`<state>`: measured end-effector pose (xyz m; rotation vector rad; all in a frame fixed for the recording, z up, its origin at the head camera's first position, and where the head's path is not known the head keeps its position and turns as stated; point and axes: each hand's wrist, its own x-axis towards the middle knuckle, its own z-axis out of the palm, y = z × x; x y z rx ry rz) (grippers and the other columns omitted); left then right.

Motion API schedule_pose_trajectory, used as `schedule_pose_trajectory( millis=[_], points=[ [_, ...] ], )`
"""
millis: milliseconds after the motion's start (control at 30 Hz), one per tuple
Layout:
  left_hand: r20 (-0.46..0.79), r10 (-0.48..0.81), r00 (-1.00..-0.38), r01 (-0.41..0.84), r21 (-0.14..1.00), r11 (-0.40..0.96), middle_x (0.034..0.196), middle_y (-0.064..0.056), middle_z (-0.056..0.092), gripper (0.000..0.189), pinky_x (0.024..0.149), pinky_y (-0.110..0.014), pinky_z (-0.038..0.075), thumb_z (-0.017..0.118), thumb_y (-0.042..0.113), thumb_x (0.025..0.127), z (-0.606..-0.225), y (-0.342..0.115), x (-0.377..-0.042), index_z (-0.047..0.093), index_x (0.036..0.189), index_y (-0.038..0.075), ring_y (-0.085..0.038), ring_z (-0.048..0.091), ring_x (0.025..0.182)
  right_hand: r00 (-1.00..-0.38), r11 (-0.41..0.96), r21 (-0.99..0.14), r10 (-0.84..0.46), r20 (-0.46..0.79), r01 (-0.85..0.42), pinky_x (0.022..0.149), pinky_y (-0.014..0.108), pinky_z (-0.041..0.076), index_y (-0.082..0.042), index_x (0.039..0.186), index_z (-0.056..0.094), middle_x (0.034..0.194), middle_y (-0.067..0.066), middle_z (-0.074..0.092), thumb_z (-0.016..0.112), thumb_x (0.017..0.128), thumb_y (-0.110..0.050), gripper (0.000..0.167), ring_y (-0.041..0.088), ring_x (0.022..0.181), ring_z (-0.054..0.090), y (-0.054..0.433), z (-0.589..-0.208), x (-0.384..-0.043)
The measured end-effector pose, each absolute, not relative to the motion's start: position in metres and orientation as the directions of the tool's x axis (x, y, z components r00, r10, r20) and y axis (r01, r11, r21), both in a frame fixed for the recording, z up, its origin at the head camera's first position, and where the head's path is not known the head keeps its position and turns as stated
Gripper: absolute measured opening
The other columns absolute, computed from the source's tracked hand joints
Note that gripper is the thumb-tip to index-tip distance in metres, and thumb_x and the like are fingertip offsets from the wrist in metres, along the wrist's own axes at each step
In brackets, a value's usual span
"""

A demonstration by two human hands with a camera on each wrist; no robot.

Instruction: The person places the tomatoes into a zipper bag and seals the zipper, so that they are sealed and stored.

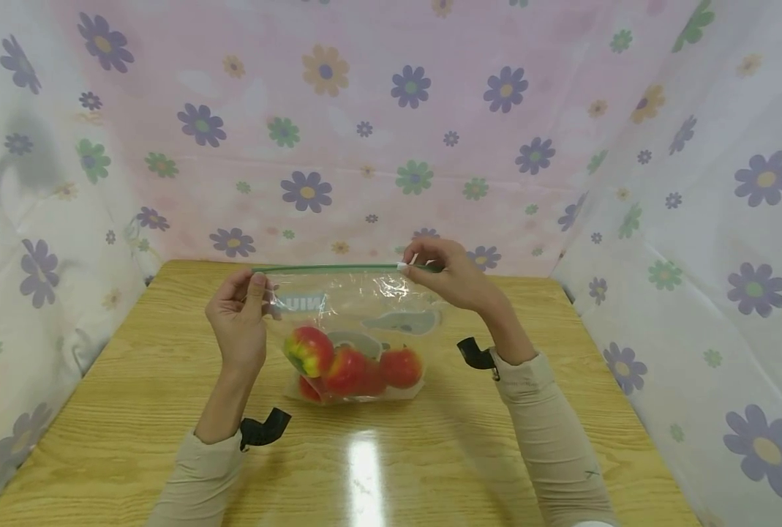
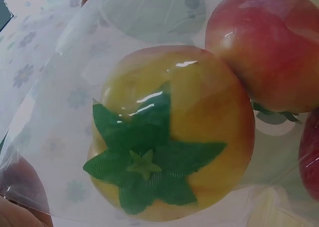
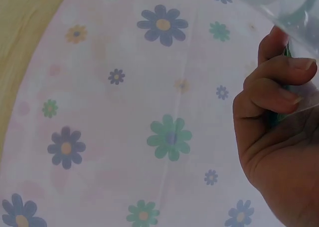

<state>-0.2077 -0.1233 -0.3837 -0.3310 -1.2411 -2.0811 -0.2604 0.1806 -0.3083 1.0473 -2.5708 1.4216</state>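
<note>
A clear zip bag [image 1: 351,293] with a green zip strip [image 1: 331,268] stands upright above the table. Inside it lie several red and yellow tomato-like fruits [image 1: 347,371]; one yellow-orange fruit [image 2: 209,122] with a green leafy top fills the left wrist view. My left hand [image 1: 241,315] pinches the bag's upper left corner between thumb and fingers. Near the strip's right end, my right hand [image 1: 453,274] pinches the white slider [image 1: 401,266]. Curled fingers of the right hand [image 3: 269,97] show against the bag in the right wrist view.
The wooden table [image 1: 134,410] spreads under the bag. Flower-printed cloth [image 1: 364,146] walls it in at the back and both sides. A black camera mount [image 1: 265,428] sits on the left wrist, and another black mount [image 1: 475,354] on the right.
</note>
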Motion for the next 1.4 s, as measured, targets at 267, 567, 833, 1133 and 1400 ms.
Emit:
schedule_pose_trajectory(
  millis=[267, 567, 833, 1133, 1400],
  points=[
    [0.531, -0.424, -0.734, 0.664, 0.692, -0.282, 0.075, 0.0, 0.07, 0.022, 0.044, -0.016, 0.053, 0.064, 0.002, 0.099, -0.384, -0.123, -0.207, 0.061, 0.099, -0.02, -0.008, 0.062, 0.063, -0.782, 0.325, -0.767, -0.519, 0.345, -0.554, 0.059, 0.023, 0.049, -0.003, 0.1, 0.066, 0.085, 0.01, 0.066, 0.069, 0.096, -0.005, 0.005, 0.016, 0.068, 0.061, 0.188, -0.31, -0.259],
    [0.5, -0.442, -0.745, 0.652, 0.685, -0.324, 0.076, -0.003, 0.072, 0.012, 0.045, -0.018, 0.055, 0.065, 0.0, 0.098, -0.382, -0.127, -0.205, 0.068, 0.096, -0.011, -0.009, 0.062, 0.062, -0.799, 0.331, -0.772, -0.487, 0.353, -0.543, 0.053, 0.029, 0.053, -0.002, 0.102, 0.066, 0.092, 0.007, 0.065, 0.068, 0.097, -0.006, 0.006, 0.016, 0.068, 0.06, 0.2, -0.307, -0.257],
    [0.505, -0.448, -0.738, 0.665, 0.66, -0.349, 0.075, -0.003, 0.071, 0.012, 0.045, -0.017, 0.054, 0.061, -0.004, 0.099, -0.381, -0.13, -0.204, 0.071, 0.092, -0.003, -0.009, 0.062, 0.06, -0.85, 0.219, -0.862, -0.392, 0.351, -0.457, 0.066, 0.031, 0.065, 0.002, 0.109, 0.057, 0.091, 0.01, 0.066, 0.058, 0.103, -0.007, 0.01, 0.018, 0.071, 0.069, 0.197, -0.32, -0.251],
    [0.509, -0.462, -0.726, 0.675, 0.656, -0.338, 0.075, -0.004, 0.071, 0.01, 0.046, -0.018, 0.055, 0.063, -0.002, 0.098, -0.382, -0.133, -0.205, 0.07, 0.094, -0.008, -0.009, 0.062, 0.059, -0.909, 0.119, -0.921, -0.248, 0.335, -0.371, 0.058, 0.036, 0.066, -0.003, 0.114, 0.052, 0.082, 0.005, 0.064, 0.053, 0.106, -0.011, 0.011, 0.013, 0.064, 0.063, 0.186, -0.328, -0.243],
    [0.551, -0.447, -0.705, 0.7, 0.641, -0.314, 0.074, -0.005, 0.07, 0.013, 0.045, -0.018, 0.055, 0.061, -0.007, 0.098, -0.382, -0.133, -0.208, 0.073, 0.095, -0.003, -0.01, 0.063, 0.06, -0.909, 0.103, -0.912, -0.181, 0.375, -0.397, 0.054, 0.031, 0.064, -0.004, 0.113, 0.052, 0.079, 0.002, 0.06, 0.053, 0.106, -0.01, 0.009, 0.012, 0.062, 0.058, 0.191, -0.333, -0.239]
  ],
)
